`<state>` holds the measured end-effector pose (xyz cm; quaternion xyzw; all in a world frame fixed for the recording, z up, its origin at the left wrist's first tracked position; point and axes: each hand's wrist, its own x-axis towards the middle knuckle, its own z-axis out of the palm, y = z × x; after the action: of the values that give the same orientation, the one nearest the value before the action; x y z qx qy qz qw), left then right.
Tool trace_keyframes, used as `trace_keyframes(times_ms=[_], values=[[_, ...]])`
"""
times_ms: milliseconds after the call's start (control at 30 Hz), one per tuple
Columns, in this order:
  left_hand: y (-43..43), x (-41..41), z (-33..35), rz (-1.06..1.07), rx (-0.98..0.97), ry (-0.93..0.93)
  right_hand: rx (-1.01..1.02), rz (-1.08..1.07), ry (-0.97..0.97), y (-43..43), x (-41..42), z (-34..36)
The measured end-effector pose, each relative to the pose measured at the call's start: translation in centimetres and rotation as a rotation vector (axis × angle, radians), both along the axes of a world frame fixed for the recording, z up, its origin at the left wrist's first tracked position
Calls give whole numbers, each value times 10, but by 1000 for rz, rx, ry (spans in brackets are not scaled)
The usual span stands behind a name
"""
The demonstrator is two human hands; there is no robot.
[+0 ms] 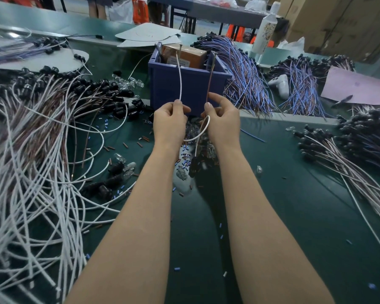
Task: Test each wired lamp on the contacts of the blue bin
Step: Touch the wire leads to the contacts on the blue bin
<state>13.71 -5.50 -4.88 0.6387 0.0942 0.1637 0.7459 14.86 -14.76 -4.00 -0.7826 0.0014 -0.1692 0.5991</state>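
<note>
Fingers (pixel 178 105) of the left hand (pixel 169 122) pinch a thin white lead (pixel 180 80); the right hand (pixel 223 120) pinches the brown lead (pixel 209 84). Both reach the metal pin contacts (pixel 179 48) on the square blue plastic bin (pixel 167 88), while the black-socketed lamp (pixel 193 166) dangles over the green bench (pixel 272 194). Step: testing. Next, probably: judge the glow, not discernible here.

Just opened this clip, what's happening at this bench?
A person is testing a wired lamp at the blue bin. The left hand pinches the lamp's white wire and the right hand pinches its brown wire, both leads held up to the metal contacts on the bin's rim. The lamp itself hangs blurred below the hands; whether it lights cannot be told. Heaps of other wired lamps lie on the green table to either side.
</note>
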Motion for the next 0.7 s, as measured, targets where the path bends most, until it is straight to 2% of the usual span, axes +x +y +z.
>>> trace_keyframes(times_ms=[700], values=[[0,-4,2,-77,22,-8,70,-23,-42,-2,-2,2]])
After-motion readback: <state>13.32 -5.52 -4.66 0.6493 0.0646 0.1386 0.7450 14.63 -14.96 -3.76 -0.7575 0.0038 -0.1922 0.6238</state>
